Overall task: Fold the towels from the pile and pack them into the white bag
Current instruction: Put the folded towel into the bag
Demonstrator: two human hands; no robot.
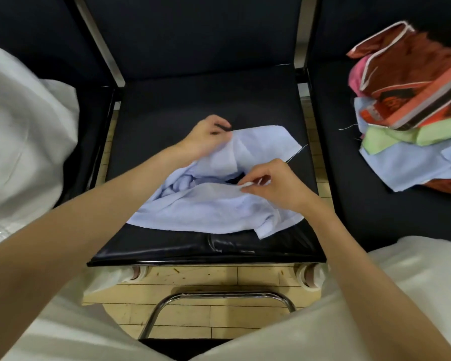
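From the head camera, a rumpled light-blue towel (208, 201) lies on the black chair seat (206, 100), the left hand (206, 138) pinching its far edge and the right hand (274, 182) pinching a nearer edge, with the towel pile (412, 131) right of the seat and the white bag (24, 131) left.

A towel (208, 204) lies crumpled on the chair seat (182, 105) directly under both hands. Left hand (206, 136) sits at its far edge, right hand (274, 183) nearer. Bag (24, 142) stands left of the left hand (on the adjoining seat). Towel pile (412, 121) lies right of the right hand.
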